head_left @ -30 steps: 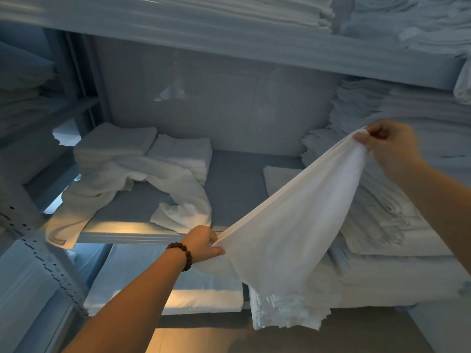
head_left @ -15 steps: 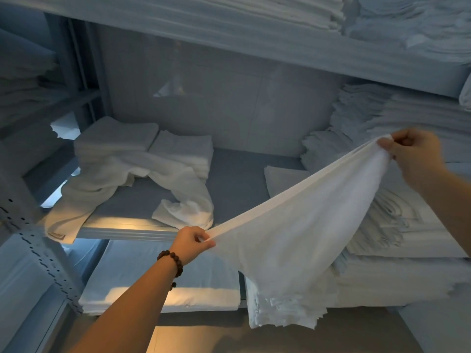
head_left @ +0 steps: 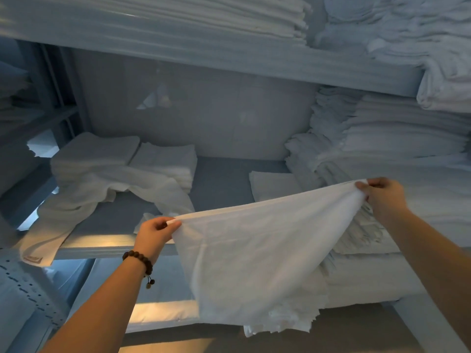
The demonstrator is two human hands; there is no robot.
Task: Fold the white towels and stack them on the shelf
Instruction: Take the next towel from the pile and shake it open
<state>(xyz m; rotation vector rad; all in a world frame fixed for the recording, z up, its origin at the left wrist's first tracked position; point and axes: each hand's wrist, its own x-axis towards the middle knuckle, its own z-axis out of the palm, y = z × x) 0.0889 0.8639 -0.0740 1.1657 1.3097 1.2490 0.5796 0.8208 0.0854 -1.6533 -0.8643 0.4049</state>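
A thin white towel (head_left: 257, 253) hangs spread in front of the grey shelf (head_left: 221, 184). My left hand (head_left: 155, 233) pinches its left top corner and wears a dark bead bracelet. My right hand (head_left: 384, 197) pinches the right top corner, a little higher. The top edge is stretched almost taut between them, and the lower part droops down over the shelf's front edge. Two folded white stacks (head_left: 127, 159) sit at the shelf's back left.
An unfolded towel (head_left: 76, 207) sprawls across the shelf's left side and hangs over the edge. One folded piece (head_left: 275, 186) lies flat in the middle right. Tall linen piles (head_left: 397, 138) fill the right. More linen fills the shelf above (head_left: 229, 24) and below.
My hands have moved apart and the towel's top edge has levelled out: the right hand has dropped lower and further right, the left hand has lifted. The cloth is spread wider.
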